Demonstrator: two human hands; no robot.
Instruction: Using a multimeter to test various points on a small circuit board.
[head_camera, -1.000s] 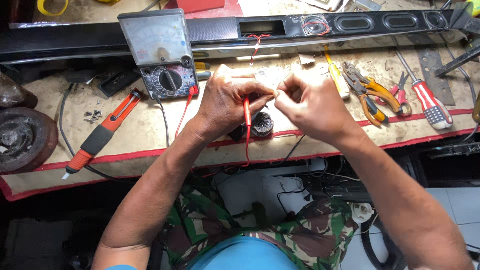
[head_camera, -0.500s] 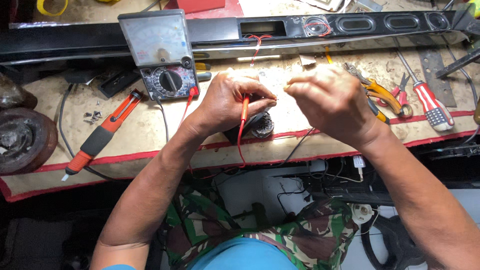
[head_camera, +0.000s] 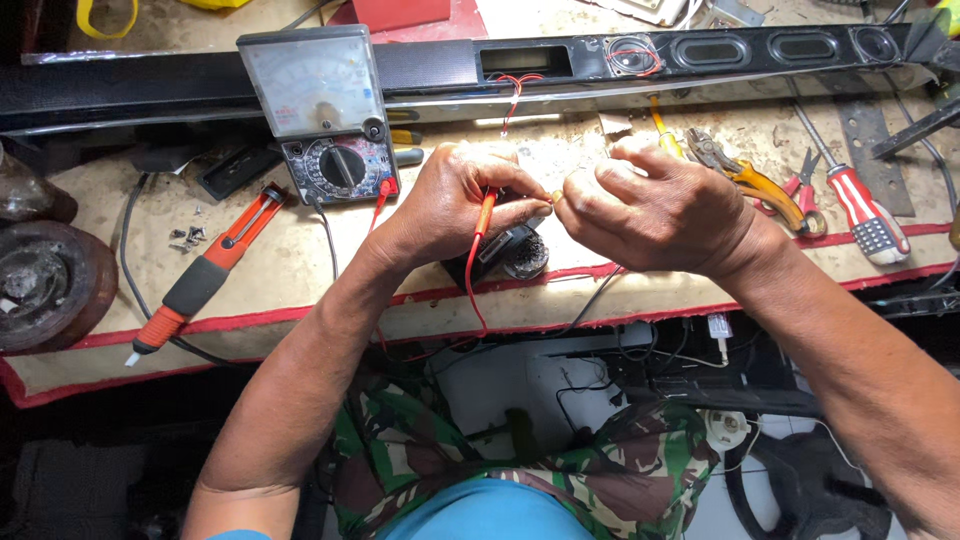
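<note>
Left hand (head_camera: 455, 205) is closed in a pen grip on the red test probe (head_camera: 486, 215), tip pointing toward the right hand (head_camera: 655, 205). Right hand is pinched shut on a small part (head_camera: 556, 196), mostly hidden; kind not discernible. Both hover just above a small black component (head_camera: 505, 252) on the bench (head_camera: 300, 260).

Judgement: probe is light, stiff and slim, best held by the insulated barrel; its lead (head_camera: 470, 300) is limp. The pinched part looks tiny, easily dropped.

Outward: analog multimeter (head_camera: 325, 115), orange desoldering pump (head_camera: 205, 275), pliers (head_camera: 745, 180), 1 red-handled screwdriver (head_camera: 865, 215).
</note>
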